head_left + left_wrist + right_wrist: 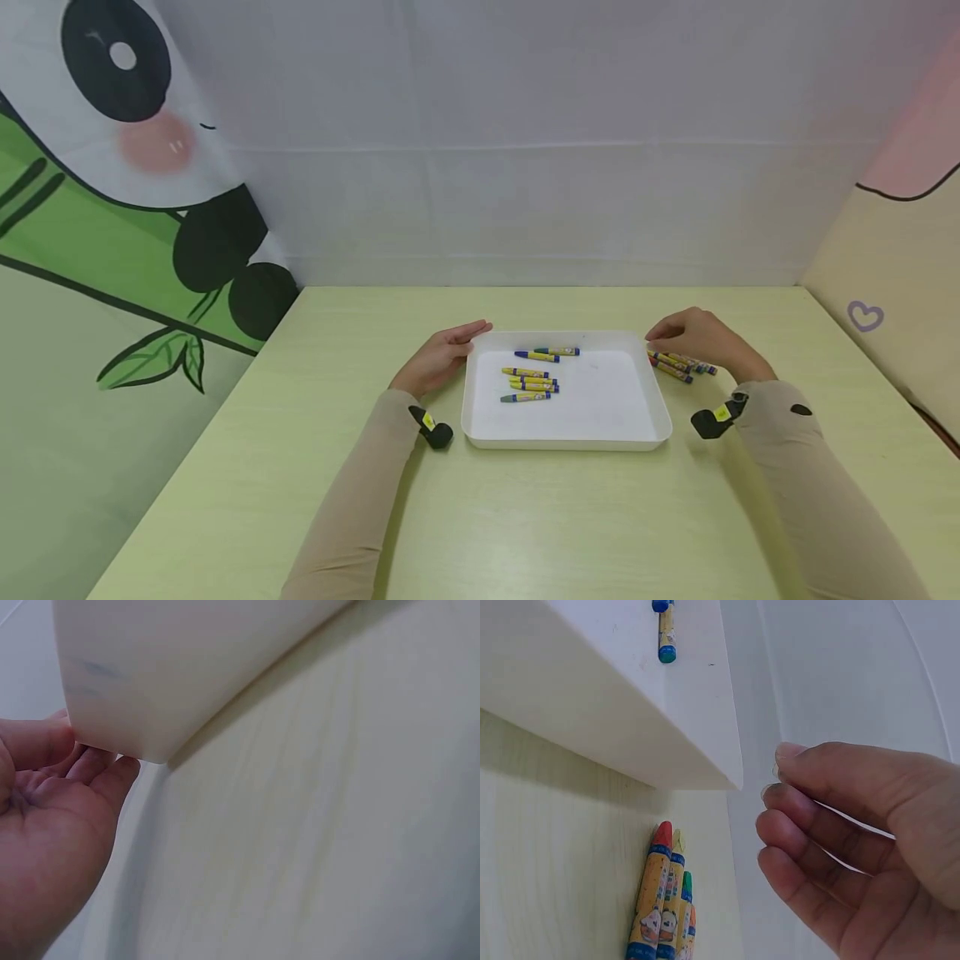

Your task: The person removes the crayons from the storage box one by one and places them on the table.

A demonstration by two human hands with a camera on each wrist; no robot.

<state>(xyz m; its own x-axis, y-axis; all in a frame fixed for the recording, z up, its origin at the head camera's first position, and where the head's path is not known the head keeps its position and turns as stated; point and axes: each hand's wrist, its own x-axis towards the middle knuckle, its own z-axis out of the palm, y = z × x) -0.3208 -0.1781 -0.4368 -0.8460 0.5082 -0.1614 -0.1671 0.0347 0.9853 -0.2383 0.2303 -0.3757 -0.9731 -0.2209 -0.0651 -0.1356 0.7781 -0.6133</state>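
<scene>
Head view: crayons (678, 365) under right hand (701, 337).

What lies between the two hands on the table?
The white tray lies between the left hand and the right hand, with six crayons inside it. The head view shows this; the left fingertips touch its corner.

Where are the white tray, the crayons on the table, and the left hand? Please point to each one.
white tray (567, 437): head view, near rim.
crayons on the table (677, 365): head view, middle of the bunch beside the tray.
left hand (438, 358): head view, back of the hand.
</scene>
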